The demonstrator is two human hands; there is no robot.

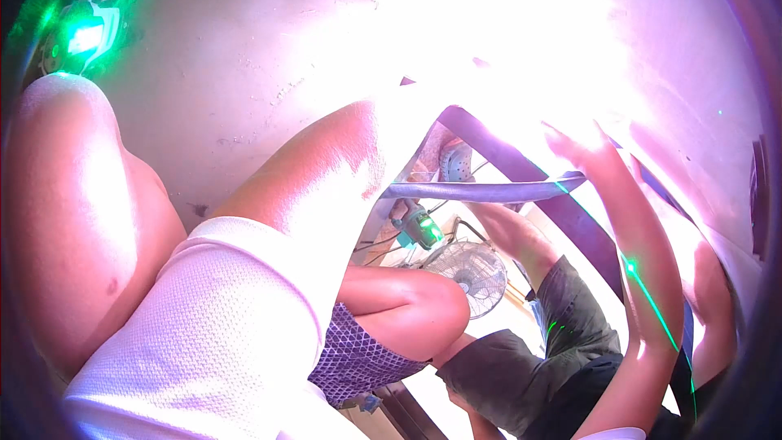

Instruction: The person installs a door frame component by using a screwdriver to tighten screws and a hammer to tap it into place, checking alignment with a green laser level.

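Our left arm point(309, 171) went up into bright light, so we could not tell about its fingers. The bar point(489, 189) hung above the fan point(471, 270). Our right hand point(580, 151) had loose, straight fingers near the bar's end. The glare could make us miss, and the bar might drop.

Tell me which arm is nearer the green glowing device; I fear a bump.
Left. The left arm rises below and right of the green glowing device; the right arm reaches up at the picture's far right.

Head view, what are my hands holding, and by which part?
Cannot be told. Glare swallows the left hand; the right hand reaches the dark beam by the grey bar, but no grip shows.
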